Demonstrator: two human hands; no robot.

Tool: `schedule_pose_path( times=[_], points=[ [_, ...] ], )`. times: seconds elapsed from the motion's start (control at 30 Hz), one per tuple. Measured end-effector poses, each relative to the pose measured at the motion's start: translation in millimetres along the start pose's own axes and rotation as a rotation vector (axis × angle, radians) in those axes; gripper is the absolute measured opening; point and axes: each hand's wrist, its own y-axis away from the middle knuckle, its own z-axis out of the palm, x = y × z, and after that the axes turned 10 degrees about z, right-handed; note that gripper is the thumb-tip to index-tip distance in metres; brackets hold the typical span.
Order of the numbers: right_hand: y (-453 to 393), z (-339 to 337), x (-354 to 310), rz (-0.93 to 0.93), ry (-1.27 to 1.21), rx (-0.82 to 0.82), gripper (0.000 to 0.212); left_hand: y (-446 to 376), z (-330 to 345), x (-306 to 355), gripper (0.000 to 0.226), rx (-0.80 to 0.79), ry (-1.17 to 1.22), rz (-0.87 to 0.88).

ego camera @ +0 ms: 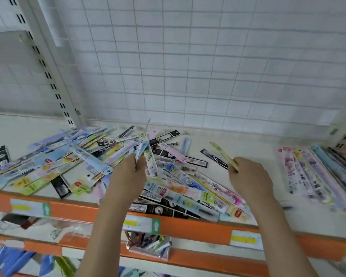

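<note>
A loose heap of long, flat pen packets [72, 162] covers the white shelf [258, 200] from the left to the middle. My left hand [128, 172] grips a small fan of these packets [145, 144], their ends pointing up and away. My right hand [250, 176] holds a single yellow-green packet [224, 154] that slants up to the left above the shelf. Both hands hover over the heap's right part.
A tidy row of packets [316, 174] lies side by side at the shelf's right. A wire grid panel [188, 66] stands behind. The shelf's orange front edge [188, 226] carries price labels. Lower shelves hold more packaged goods [150, 244].
</note>
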Motion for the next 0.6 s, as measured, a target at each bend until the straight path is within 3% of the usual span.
schedule_pose_path(
  times=[0.13,0.27,0.37,0.5,0.6],
  points=[
    [8,-2,-4,0.016,-0.055,0.068,0.016,-2,-4,-8,0.04,-0.033,-0.046,0.061],
    [18,-2,-13,0.043,-0.131,0.078,0.036,-4,1,-15,0.034,-0.098,-0.071,0.091],
    [20,-3,-15,0.054,-0.156,0.087,0.032,-2,5,-15,0.033,-0.162,-0.089,0.141],
    [19,-1,-11,0.039,-0.181,0.032,0.024,2,11,-12,0.017,-0.342,-0.096,0.26],
    [17,0,-4,0.025,-0.196,0.0,0.036,5,18,-4,0.026,-0.494,-0.101,0.258]
  ],
)
